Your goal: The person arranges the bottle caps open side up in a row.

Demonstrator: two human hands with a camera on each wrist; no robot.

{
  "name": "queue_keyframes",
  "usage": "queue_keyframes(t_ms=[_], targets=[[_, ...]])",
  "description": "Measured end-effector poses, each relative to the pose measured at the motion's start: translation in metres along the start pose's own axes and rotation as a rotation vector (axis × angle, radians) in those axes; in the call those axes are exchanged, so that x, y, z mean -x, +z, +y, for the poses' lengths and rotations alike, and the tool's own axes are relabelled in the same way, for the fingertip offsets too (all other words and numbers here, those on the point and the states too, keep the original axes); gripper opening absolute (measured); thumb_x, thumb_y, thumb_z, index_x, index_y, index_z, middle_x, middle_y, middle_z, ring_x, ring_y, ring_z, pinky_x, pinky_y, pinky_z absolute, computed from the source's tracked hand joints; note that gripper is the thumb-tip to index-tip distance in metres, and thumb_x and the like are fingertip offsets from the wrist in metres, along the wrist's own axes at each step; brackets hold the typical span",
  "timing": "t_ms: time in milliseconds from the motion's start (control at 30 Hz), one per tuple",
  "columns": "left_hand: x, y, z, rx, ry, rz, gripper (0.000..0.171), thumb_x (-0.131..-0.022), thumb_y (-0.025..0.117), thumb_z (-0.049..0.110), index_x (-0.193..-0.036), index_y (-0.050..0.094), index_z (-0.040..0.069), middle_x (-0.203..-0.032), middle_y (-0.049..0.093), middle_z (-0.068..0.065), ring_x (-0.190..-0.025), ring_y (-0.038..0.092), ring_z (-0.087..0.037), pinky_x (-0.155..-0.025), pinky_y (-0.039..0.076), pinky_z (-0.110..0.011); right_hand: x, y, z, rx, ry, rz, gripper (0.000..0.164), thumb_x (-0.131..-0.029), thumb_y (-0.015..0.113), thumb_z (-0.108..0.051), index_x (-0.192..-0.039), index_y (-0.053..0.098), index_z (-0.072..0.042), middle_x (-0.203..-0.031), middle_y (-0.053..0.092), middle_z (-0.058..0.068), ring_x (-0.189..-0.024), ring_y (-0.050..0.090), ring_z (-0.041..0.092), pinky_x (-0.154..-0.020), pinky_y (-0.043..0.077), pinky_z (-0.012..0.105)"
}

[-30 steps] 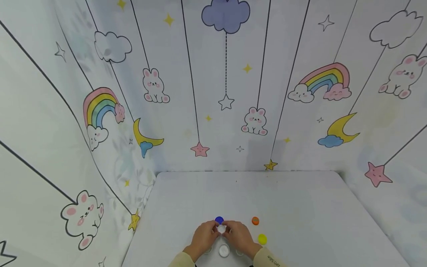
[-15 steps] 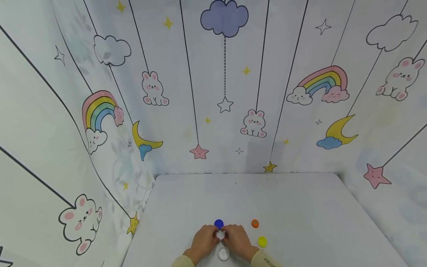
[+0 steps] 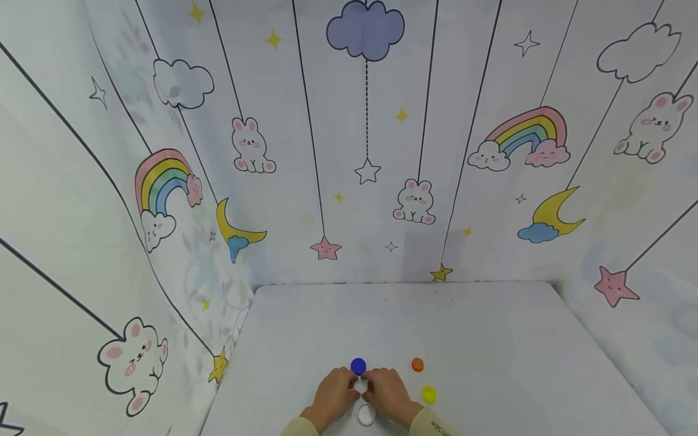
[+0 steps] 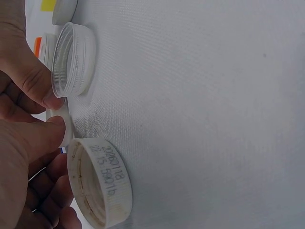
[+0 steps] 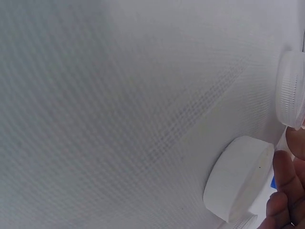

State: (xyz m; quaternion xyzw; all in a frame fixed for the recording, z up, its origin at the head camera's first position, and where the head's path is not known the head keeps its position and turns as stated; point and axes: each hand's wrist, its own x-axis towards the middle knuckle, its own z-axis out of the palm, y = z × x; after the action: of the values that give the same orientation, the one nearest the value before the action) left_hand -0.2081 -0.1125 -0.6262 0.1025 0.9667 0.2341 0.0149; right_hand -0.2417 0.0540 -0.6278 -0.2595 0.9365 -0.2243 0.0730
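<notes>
Head view: low in the centre of the frame, the left hand and right hand pinch a small white cap between them, just below a blue cap; an orange cap and a yellow cap lie to their right on the white table. Left wrist view: at the left edge, thumbs press the small white cap, a ridged clear cap above, a number-marked cap below. Right wrist view: fingers show lower right beside a plain white cap, their grip impossible to tell there
</notes>
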Motion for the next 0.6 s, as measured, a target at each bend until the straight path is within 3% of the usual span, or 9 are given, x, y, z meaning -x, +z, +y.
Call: queue_keyframes(t_ms=[233,367,600], targets=[[0.002,-0.001,-0.001,-0.007,0.012,-0.004,0.023,-0.079,0.079,0.023,-0.097,0.069,0.013,-0.077,0.048,0.014,-0.072,0.043,-0.003,-0.065,0.043,-0.025,0.002,0.001,0.001,-0.009,-0.004,-0.001,0.031,-0.078,0.081,-0.023,-0.106,0.072,-0.014,-0.068,0.053,-0.018,-0.064,0.043,0.004,-0.066,0.037,0.028],[0.002,-0.012,-0.004,0.017,0.027,0.007,0.026,-0.078,0.080,0.020,-0.099,0.069,0.011,-0.078,0.053,0.010,-0.074,0.046,-0.005,-0.067,0.045,-0.027,0.004,-0.004,0.001,-0.017,-0.006,0.009,0.033,-0.078,0.081,-0.026,-0.108,0.072,-0.015,-0.067,0.051,-0.018,-0.063,0.043,0.004,-0.066,0.037,0.028],[-0.004,-0.030,-0.010,0.040,-0.011,0.052,0.025,-0.079,0.079,0.017,-0.101,0.070,0.009,-0.080,0.058,0.004,-0.072,0.047,-0.007,-0.064,0.043,-0.028,0.003,-0.016,0.003,-0.042,0.027,0.075,0.029,-0.082,0.079,-0.029,-0.106,0.072,-0.015,-0.067,0.053,-0.016,-0.061,0.043,0.004,-0.065,0.043,0.030]])
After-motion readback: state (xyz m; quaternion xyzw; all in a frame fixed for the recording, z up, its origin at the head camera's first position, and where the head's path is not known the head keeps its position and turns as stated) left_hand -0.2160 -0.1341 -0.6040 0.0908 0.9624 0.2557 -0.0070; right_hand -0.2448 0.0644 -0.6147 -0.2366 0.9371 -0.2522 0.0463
